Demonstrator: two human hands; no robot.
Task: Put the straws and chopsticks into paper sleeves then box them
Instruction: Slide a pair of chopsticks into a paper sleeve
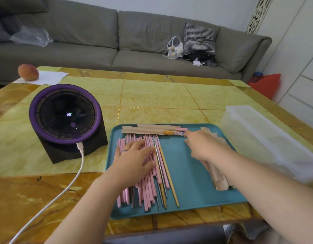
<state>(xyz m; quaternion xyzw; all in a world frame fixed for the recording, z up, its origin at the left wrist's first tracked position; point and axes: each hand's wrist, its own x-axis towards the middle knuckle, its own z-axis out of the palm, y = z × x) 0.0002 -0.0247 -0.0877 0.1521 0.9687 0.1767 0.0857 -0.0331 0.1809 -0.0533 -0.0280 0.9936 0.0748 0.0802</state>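
Note:
A teal tray holds a loose pile of pink straws and chopsticks on its left side. My left hand lies flat on that pile, fingers spread. Filled brown paper sleeves lie along the tray's far edge, with chopstick ends sticking out to the right. My right hand reaches to those ends, its fingertips touching them; whether it pinches them is hidden. Empty paper sleeves are stacked under my right forearm. A translucent plastic box stands right of the tray.
A purple and black desk fan with a white cable stands left of the tray. A peach sits on white paper at the table's far left corner. A grey sofa runs behind the yellow tiled table.

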